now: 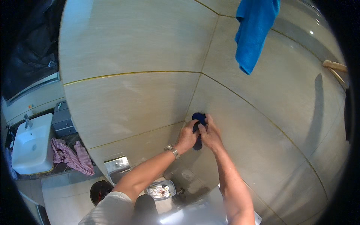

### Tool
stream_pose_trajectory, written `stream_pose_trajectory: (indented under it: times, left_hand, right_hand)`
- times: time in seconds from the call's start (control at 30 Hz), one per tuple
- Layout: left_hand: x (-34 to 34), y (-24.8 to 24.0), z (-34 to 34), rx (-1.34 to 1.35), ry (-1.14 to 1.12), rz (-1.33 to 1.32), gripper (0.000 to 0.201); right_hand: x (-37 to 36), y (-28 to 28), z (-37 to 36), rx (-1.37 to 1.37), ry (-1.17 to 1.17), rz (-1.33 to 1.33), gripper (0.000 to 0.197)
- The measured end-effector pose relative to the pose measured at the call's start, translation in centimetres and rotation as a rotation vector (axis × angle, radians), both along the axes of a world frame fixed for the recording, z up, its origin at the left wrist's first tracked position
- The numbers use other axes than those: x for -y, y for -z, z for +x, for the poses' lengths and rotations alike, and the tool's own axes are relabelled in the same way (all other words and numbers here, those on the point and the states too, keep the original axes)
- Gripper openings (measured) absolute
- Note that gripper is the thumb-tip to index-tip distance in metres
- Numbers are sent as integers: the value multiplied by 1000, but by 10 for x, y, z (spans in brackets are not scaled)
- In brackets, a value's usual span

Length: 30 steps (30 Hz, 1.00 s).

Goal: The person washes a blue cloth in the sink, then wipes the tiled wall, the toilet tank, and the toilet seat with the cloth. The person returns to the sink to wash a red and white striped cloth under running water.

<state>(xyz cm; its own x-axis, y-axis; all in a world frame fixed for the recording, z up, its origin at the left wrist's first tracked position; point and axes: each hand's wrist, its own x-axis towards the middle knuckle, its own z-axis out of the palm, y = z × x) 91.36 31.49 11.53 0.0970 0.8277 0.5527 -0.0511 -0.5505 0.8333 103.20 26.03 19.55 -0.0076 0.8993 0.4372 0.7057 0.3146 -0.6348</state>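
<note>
Both my arms reach forward to the corner where two tiled walls meet. Between my hands is a long dark blue item (199,117) with rounded ends. It looks soft, but its exact kind cannot be made out. My left hand (186,138), with a metal watch (172,151) on its wrist, closes on the item from the left. From the right, my right hand (211,135) grips it too, thumb towards the left hand. The lower end of the item hangs below my fingers, close to the wall. My fingers hide its middle.
A blue towel (255,33) hangs at the upper right, near a wooden hanger (335,66). Below are a shiny paper holder (117,165), a dark bin (100,192) and a clear plastic box (172,189). A white sink (33,148) and striped cloth (71,153) are left.
</note>
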Motion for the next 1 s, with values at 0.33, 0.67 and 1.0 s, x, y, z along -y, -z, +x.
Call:
stream_pose_trajectory:
  times: [0.33, 0.67, 1.0]
  left_hand:
    - [65, -101, -157, -30, -286, 619, 49]
    - [102, -128, -302, -383, -831, 1092, 41]
    - [96, -75, -337, -760, -928, 902, 46]
  right_hand:
    - [6, -31, -166, -1161, -540, -71, 60]
    - [-8, -66, -320, -274, -341, 1105, 50]
    - [-87, -38, -263, 6, 25, 1161, 59]
